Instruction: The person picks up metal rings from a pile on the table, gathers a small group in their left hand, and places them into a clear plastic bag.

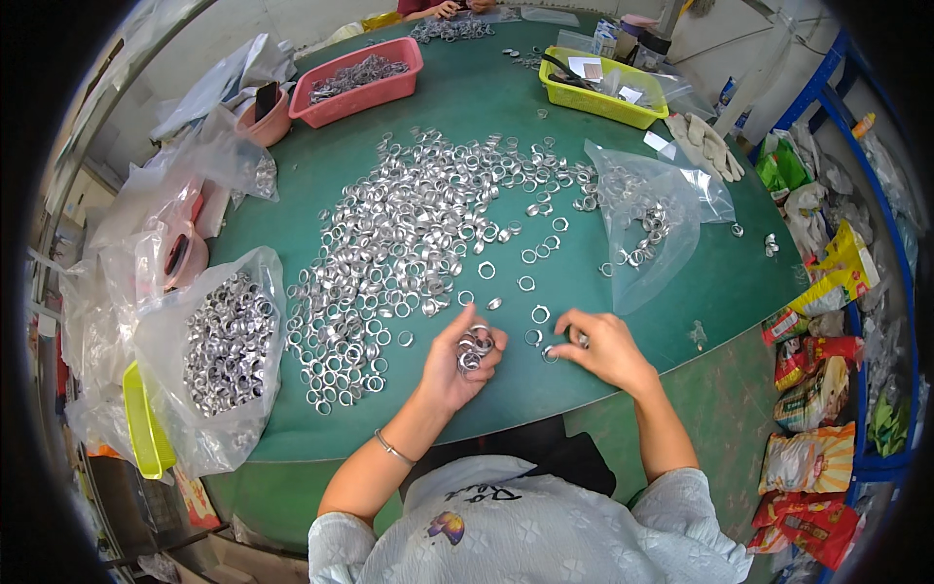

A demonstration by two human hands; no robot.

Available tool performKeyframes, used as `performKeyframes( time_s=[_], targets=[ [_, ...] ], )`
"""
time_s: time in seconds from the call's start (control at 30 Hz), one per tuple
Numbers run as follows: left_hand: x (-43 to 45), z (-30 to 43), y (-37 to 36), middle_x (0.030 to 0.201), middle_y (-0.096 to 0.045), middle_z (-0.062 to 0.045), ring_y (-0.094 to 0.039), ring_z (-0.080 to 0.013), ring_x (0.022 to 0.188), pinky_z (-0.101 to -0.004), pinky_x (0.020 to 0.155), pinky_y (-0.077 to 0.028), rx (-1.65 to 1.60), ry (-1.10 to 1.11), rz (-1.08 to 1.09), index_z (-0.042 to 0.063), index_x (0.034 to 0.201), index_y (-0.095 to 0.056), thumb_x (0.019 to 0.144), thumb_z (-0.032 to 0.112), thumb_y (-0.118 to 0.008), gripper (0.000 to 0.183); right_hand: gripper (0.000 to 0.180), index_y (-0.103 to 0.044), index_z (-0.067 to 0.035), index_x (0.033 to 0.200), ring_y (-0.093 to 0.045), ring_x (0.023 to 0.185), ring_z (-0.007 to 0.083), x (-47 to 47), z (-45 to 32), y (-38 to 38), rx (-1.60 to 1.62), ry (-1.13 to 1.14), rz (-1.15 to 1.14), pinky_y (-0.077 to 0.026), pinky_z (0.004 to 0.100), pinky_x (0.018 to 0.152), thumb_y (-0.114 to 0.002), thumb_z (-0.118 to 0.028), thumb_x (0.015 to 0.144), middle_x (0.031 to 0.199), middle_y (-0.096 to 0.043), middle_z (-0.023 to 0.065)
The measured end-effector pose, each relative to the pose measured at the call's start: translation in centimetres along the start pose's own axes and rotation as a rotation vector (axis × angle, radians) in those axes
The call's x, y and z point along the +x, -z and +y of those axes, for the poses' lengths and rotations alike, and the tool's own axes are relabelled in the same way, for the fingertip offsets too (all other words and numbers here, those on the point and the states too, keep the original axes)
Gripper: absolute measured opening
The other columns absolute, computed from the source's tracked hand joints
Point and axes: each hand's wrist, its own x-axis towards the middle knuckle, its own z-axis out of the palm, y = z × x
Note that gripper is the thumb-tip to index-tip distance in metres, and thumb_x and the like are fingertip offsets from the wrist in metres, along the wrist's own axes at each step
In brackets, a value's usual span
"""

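My left hand (pixel 461 358) is curled palm-up around several small silvery metal rings (pixel 474 350), held above the front part of the green table. To its right, my right hand (pixel 602 347) has thumb and index finger apart. A ring (pixel 549 355) is at the thumb tip, and another shiny ring (pixel 582 339) shows inside the curled fingers. Just left of this hand two rings (pixel 537 325) lie on the tabletop. A broad heap of similar rings (pixel 416 219), many with small side lugs, spreads beyond my left hand.
An open plastic bag of rings (pixel 226 350) stands at left, another bag (pixel 649 219) lies at right. Far back are a pink basket of metal parts (pixel 357 102), a yellow-green basket (pixel 606 106) and a co-worker's hands (pixel 456 9). Blue shelving (pixel 861 343) flanks the table (pixel 700 306).
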Motion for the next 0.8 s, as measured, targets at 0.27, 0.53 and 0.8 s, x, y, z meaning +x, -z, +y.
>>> performKeyframes(
  time_s=[0.27, 0.53, 0.8],
  targets=[
    [0.6, -1.9, -0.6, 0.073, -0.058, -0.007, -0.048, -0.0094, 0.052, -0.022, 0.044, -0.037, 0.98, -0.338, 0.108, 0.003, 0.097, -0.064, 0.09, 0.011, -0.056, 0.014, 0.01, -0.067, -0.002, 0.089, -0.049, 0.057, 0.0083, -0.2, 0.1, 0.0, 0.448, -0.072, 0.07, -0.038, 0.0239, 0.053, -0.064, -0.002, 0.079, 0.063, -0.055, 0.0022],
    [1.7, -3.1, -2.6, 0.084, -0.061, -0.011, -0.061, -0.0354, 0.069, -0.0427, 0.06, -0.048, 1.962, -0.664, 0.155, 0.007, 0.102, -0.067, 0.078, 0.018, -0.07, 0.026, 0.014, -0.067, 0.004, 0.084, -0.048, 0.057, 0.0106, -1.0, -0.9, -1.0, 0.44, 0.296, 0.481, -0.036, 0.025, 0.051, -0.064, 0.008, 0.07, 0.066, -0.058, 0.0072],
    [2.9, -2.6, 0.6, 0.085, -0.057, -0.004, -0.054, -0.0154, 0.059, -0.0299, 0.05, -0.042, 1.126, -0.483, 0.018, 0.001, 0.106, -0.06, 0.089, 0.018, -0.062, 0.024, 0.014, -0.057, -0.003, 0.097, -0.05, 0.059, 0.0159, -0.2, -0.1, -2.5, 1.572, -0.108, 0.139, -0.033, 0.0211, 0.041, -0.054, -0.004, 0.084, 0.083, -0.058, 0.0099]
  ],
)
